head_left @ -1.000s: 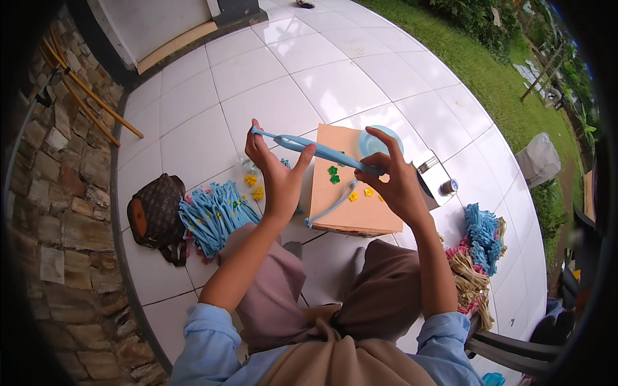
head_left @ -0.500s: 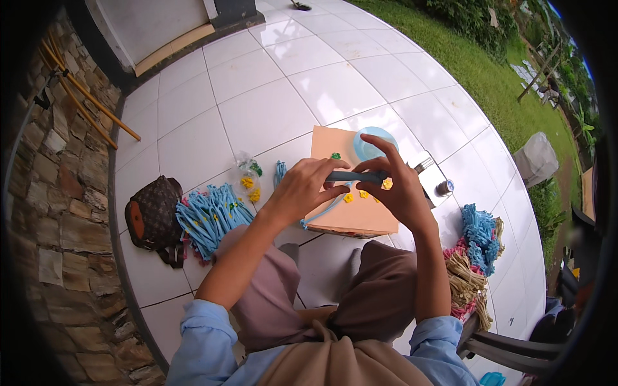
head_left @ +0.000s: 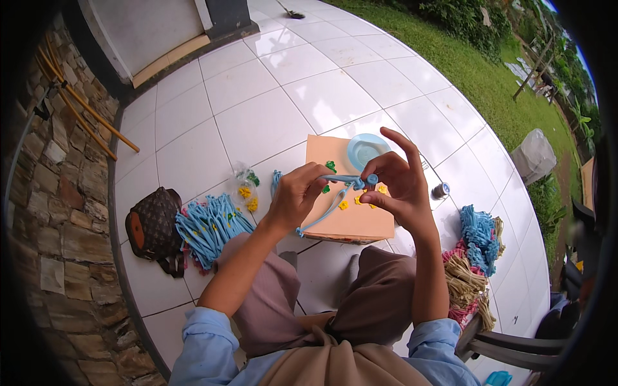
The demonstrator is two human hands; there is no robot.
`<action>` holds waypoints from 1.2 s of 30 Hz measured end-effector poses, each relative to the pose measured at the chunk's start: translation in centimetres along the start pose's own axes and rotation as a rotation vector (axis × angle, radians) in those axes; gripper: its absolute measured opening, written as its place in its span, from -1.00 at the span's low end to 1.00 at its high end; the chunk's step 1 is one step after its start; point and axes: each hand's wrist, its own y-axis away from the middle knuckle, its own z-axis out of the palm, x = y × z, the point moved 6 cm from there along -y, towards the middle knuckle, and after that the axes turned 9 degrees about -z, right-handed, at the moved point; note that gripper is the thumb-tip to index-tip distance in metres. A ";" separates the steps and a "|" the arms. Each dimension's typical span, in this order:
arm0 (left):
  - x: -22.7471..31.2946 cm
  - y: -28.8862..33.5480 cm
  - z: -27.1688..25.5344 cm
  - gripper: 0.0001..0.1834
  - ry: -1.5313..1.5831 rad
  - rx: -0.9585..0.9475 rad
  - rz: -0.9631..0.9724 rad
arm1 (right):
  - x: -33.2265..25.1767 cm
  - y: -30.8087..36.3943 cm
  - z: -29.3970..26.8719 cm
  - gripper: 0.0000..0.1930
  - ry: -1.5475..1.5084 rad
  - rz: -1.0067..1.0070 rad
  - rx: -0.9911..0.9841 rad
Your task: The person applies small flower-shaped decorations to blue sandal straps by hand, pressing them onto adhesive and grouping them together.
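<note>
A light-blue fabric cord stretches between my hands above a box top. My left hand pinches one part of it between thumb and fingers. At the cord's knotted, rolled end, my right hand has its thumb and index finger around the knot, with another finger raised. A loop of the cord hangs below and its tail reaches the box's near-left edge. On the tan box top lie small yellow flower pieces and green pieces, partly hidden behind the hands and cord.
A light-blue plate rests on the box's far side. To its right stands a small round container. Bundles of blue cords and a brown bag lie left; blue and tan bundles lie right. A plastic bag holds flower pieces.
The cord, earlier held straight and flat between both hands, now shows a knotted, rolled end at my right fingers. My right hand has turned, its fingers spreading more. The view has shifted slightly.
</note>
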 end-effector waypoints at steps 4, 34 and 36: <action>-3.1 0.1 0.6 -0.52 0.513 -0.037 -0.415 | 0.8 0.0 -1.4 -0.25 0.003 0.020 0.129; -2.1 -0.9 1.5 -0.65 0.766 -0.130 -0.402 | 1.8 1.2 -6.8 -0.34 -0.038 -0.082 0.641; -2.4 -0.8 1.7 -0.64 0.806 -0.072 -0.385 | 2.9 1.6 -7.3 -0.34 0.021 -0.015 0.680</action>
